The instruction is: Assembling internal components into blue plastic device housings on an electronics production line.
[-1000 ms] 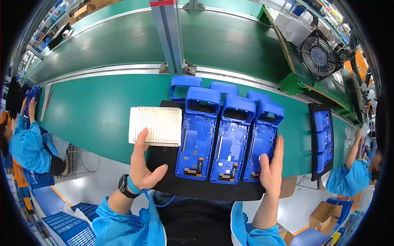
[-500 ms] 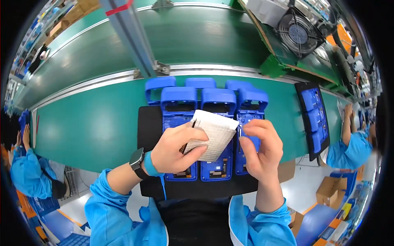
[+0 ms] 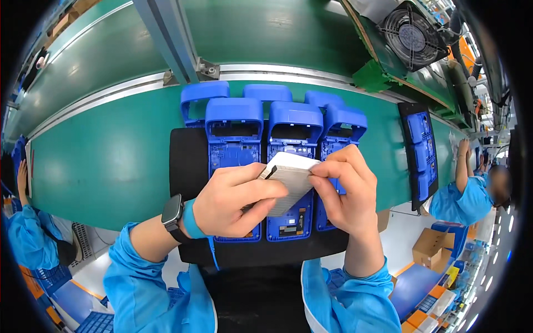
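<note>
One flat lined pad (image 3: 295,180), left grip (image 3: 236,200) clasping, right grip (image 3: 350,191) pinching corner, plastic housings (image 3: 234,156)

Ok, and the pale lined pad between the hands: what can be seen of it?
The pad looks thin, flat and paper-like, with a white strip along its far end and a greyish face ruled with fine lines. A small black mark shows near its far left corner. It is held tilted above the middle blue housing, gripped by the left hand. The right hand's fingertips are at its right corner; whether they pinch it is unclear.
</note>
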`<action>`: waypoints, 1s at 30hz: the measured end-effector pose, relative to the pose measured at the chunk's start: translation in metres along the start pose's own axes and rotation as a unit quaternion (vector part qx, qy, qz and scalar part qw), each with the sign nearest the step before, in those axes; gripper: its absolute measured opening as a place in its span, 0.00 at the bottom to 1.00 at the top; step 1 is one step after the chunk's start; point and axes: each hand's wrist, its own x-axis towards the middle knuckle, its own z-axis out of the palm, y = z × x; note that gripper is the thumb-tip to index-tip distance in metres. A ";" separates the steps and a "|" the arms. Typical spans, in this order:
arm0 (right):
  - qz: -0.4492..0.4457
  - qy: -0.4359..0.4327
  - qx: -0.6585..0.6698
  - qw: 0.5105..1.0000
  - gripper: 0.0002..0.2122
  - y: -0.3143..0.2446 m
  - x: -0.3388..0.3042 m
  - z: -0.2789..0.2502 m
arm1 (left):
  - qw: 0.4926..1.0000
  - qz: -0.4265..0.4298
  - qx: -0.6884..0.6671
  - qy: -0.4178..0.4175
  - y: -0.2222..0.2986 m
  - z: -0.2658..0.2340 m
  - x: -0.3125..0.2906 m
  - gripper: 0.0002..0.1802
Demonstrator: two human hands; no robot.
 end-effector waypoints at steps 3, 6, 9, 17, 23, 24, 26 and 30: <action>-0.017 -0.013 -0.023 0.999 0.10 -0.001 0.003 -0.002 | 1.000 0.007 0.010 -0.002 0.000 0.000 0.001 0.16; -0.040 -0.048 -0.045 0.997 0.10 -0.001 0.006 -0.002 | 0.999 -0.024 0.011 -0.034 0.005 -0.004 0.003 0.17; -0.089 -0.071 -0.117 0.987 0.11 -0.006 0.004 0.001 | 0.996 -0.081 -0.034 0.023 0.003 -0.001 0.001 0.18; 0.073 -0.093 -0.027 0.993 0.06 0.020 -0.007 -0.041 | 0.982 -0.110 -0.097 0.118 -0.001 -0.010 0.000 0.17; 0.132 -0.267 0.018 0.955 0.04 0.036 -0.011 -0.057 | 0.988 0.024 0.125 0.090 -0.026 -0.029 0.016 0.18; 0.119 -0.298 0.001 0.947 0.04 0.033 -0.011 -0.056 | 0.988 0.019 0.119 0.092 -0.026 -0.029 0.013 0.18; 0.104 -0.341 -0.019 0.934 0.04 0.034 -0.013 -0.054 | 0.986 0.045 0.112 0.114 -0.027 -0.031 0.009 0.19; 0.104 -0.372 -0.033 0.922 0.04 0.028 -0.017 -0.051 | 0.987 0.034 0.123 0.096 -0.028 -0.034 0.005 0.19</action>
